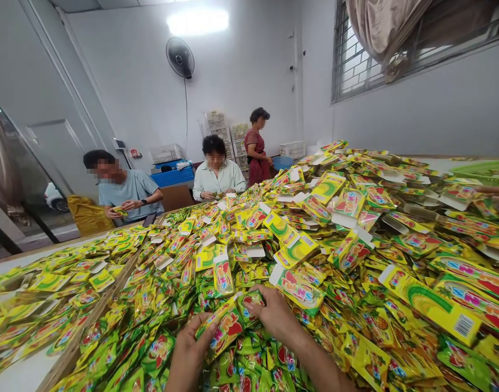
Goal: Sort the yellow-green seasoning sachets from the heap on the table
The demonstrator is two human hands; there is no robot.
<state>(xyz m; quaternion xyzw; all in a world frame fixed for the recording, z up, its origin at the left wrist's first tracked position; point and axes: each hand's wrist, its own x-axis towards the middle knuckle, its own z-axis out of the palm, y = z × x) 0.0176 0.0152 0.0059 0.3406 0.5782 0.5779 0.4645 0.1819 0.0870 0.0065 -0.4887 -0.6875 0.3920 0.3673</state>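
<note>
My left hand (189, 348) is closed around a yellow-green candy packet (224, 326) with red print, held at the bottom centre. My right hand (274, 316) grips the same packet's upper end near a small sachet (249, 299), fingers curled on it. Both hands hover just above a huge heap of flat yellow cartons and green sachets (315, 256) that covers the table.
Two seated people (122, 188) (217, 171) handle packets at the table's far end; a third person (257, 144) stands behind by stacked white crates (217, 122). A blue bin (172, 175), a wall fan (180, 57) and a barred window (356, 60) are beyond. A bare table edge (20, 375) shows at left.
</note>
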